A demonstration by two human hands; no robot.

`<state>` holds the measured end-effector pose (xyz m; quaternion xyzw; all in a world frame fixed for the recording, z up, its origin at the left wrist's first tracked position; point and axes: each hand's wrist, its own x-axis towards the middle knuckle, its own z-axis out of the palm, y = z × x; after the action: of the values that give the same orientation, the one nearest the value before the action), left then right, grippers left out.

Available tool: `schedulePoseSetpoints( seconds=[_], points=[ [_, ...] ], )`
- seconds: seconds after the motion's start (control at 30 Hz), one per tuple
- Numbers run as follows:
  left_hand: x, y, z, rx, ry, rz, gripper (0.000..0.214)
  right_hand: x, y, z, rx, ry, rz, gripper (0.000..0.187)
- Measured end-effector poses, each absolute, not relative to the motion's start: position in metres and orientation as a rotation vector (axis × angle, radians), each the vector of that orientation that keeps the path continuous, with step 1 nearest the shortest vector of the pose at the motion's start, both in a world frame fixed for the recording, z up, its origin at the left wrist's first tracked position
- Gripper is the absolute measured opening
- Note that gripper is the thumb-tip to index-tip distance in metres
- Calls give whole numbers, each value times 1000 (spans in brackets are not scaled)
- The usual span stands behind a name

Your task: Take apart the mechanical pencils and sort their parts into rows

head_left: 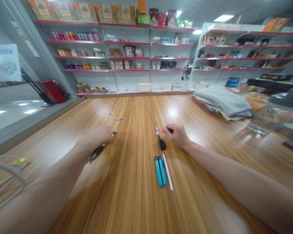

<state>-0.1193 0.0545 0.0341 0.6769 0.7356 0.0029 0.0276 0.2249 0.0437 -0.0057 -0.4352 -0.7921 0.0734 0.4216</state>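
My left hand lies knuckles-up on the wooden table, its fingers closed over a black pen whose tip sticks out toward the right. My right hand rests curled just right of a short black pen part with a small metal piece at its far end; its fingers are bent inward and what they hold, if anything, is hidden. Nearer to me lie two blue pens side by side and a thin white refill. A small ring and a tiny metal bit sit farther out.
Folded striped cloth lies at the right, with a clear lidded container beyond it. White cables curl at the left edge. Store shelves with goods stand behind the table, and a red cart is on the floor at left.
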Motion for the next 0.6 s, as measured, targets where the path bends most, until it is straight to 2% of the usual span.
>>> schedulePoseSetpoints(
  seconds=[0.07,0.17,0.3,0.43,0.6],
  points=[
    [-108,52,37,2125,2239,-154,20,224,43,-5,-1094,-1981,187,42],
    [-86,45,42,2179,2085,-83,22,224,43,-5,-1094,-1981,198,41],
    [-53,34,49,2316,1773,528,23,223,41,-3,-1073,-1976,203,39],
    [-23,20,47,1854,1271,1206,19,223,36,1,-983,-2019,265,33],
    [-1,6,24,1387,922,1412,19,223,28,6,-830,-2140,378,33]
  ],
)
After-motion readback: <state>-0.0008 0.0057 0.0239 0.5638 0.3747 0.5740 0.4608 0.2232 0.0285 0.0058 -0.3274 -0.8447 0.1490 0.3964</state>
